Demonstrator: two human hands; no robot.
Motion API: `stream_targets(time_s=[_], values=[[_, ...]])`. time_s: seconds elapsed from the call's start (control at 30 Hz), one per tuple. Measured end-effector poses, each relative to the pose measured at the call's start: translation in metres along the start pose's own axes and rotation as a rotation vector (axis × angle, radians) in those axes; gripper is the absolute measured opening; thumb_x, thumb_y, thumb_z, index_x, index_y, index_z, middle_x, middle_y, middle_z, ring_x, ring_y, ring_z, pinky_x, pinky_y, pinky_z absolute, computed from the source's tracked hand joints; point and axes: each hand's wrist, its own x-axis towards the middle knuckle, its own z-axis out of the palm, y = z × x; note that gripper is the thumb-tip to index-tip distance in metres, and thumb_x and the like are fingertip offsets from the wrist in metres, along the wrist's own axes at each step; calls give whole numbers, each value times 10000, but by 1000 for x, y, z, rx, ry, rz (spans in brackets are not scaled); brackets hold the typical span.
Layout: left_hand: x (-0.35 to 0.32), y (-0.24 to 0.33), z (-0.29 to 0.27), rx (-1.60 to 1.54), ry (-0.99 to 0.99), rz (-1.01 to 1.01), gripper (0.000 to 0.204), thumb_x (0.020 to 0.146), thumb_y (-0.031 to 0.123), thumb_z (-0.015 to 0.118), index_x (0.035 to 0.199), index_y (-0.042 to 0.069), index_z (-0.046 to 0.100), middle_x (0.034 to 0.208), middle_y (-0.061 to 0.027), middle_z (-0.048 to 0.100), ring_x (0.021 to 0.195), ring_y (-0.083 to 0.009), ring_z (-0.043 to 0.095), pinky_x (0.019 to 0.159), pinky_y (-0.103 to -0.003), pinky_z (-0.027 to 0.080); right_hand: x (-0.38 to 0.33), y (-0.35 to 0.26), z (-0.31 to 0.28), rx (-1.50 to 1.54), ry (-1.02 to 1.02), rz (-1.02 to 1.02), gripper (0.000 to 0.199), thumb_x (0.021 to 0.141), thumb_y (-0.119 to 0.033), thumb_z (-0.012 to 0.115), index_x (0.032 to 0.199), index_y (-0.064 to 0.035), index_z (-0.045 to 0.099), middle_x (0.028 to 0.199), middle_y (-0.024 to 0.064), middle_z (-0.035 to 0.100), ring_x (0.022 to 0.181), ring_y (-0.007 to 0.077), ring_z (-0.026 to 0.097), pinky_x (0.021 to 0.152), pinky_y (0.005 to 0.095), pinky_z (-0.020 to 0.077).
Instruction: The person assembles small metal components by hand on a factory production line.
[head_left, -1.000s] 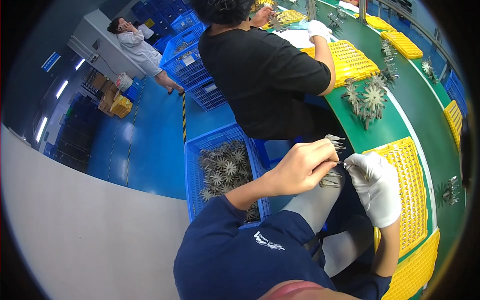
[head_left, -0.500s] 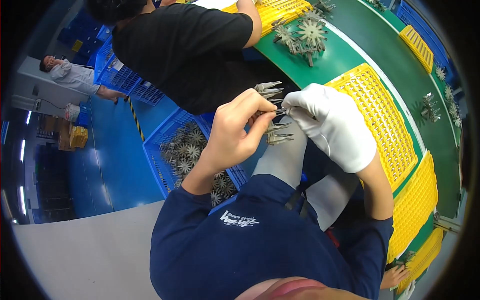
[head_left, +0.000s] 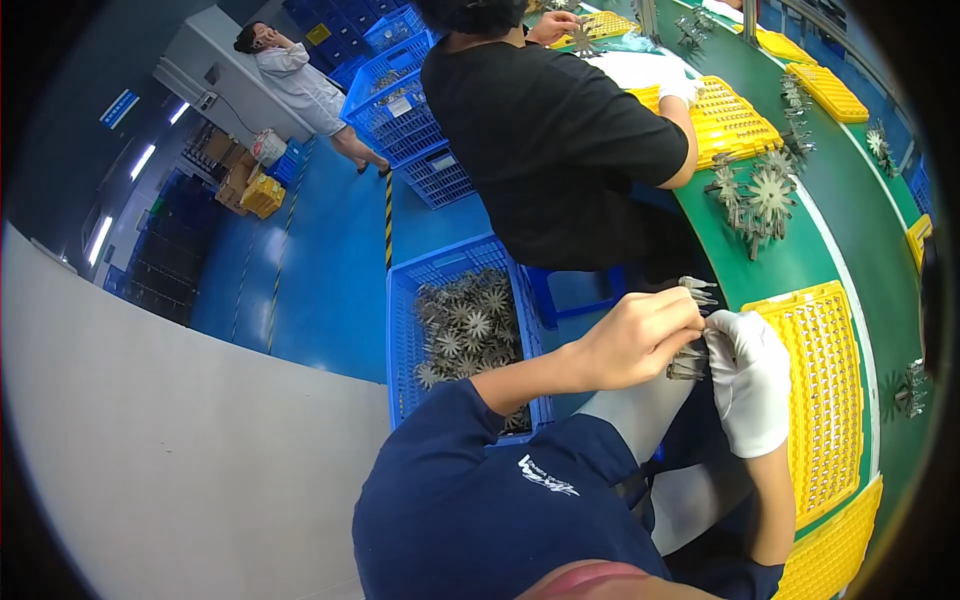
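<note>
In front of me, my bare left hand (head_left: pixel 640 340) is closed on a star-shaped metal piece with prongs (head_left: pixel 686 366), which sticks out above and below its fingers. White-gloved, my right hand (head_left: pixel 750 380) meets the left fingertips at the piece's edge, its own fingers pinched together. Whatever lies between the gloved fingertips is hidden. Just right of the glove, a yellow tray (head_left: pixel 822 385) with rows of small shiny parts rests on the green table. Below and left of my hands, a blue crate (head_left: pixel 400 335) holds a heap of similar star-shaped metal pieces.
A person in black (head_left: pixel 570 150) works ahead at a yellow tray (head_left: pixel 735 120). More star pieces (head_left: pixel 770 195) are clustered on the green table (head_left: pixel 715 225). Blue crates (head_left: pixel 415 120) are stacked at the far left, near another standing person (head_left: pixel 305 85). A pale wall (head_left: pixel 180 420) fills the lower left.
The view has swung left, so the surroundings appear farther right and lower. Both hands stay together at the metal piece. More of the person ahead and the crates shows.
</note>
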Motion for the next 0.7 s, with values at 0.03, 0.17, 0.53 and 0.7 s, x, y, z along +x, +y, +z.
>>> stream_targets(time_s=[0.03, 0.17, 0.53, 0.7], values=[[1, -1, 0, 1, -1, 1, 108, 831, -63, 701, 915, -44, 635, 819, -150, 599, 708, -312, 612, 608, -379, 477, 0, 2, -1, 8, -7, 0, 198, 854, 33, 700, 1040, -27, 669, 887, 144, 640, 839, 344, 642, 758, 384, 516], [3, -6, 4, -66, -68, -43, 109, 844, -40, 713, 931, -33, 648, 823, -153, 608, 731, -313, 622, 633, -382, 489, -6, 14, -3, 61, -46, 45, 165, 858, 11, 701, 1018, -22, 678, 863, 154, 646, 802, 356, 648, 732, 391, 521], [-2, -15, -2, -486, -29, -509, 229, 919, -40, 671, 1130, -23, 583, 940, -67, 636, 757, -98, 577, 697, -225, 492, -7, 115, -70, -253, 19, 288, 209, 966, -199, 638, 1084, -38, 704, 976, 196, 715, 920, 373, 683, 831, 423, 541], [7, -18, 4, -261, -212, -236, 273, 757, -34, 807, 982, -18, 653, 950, -75, 609, 728, -124, 572, 678, -255, 480, -45, 196, -84, -420, -75, 406, 207, 956, -189, 626, 1082, -43, 697, 1001, 197, 717, 941, 380, 682, 838, 430, 538]])
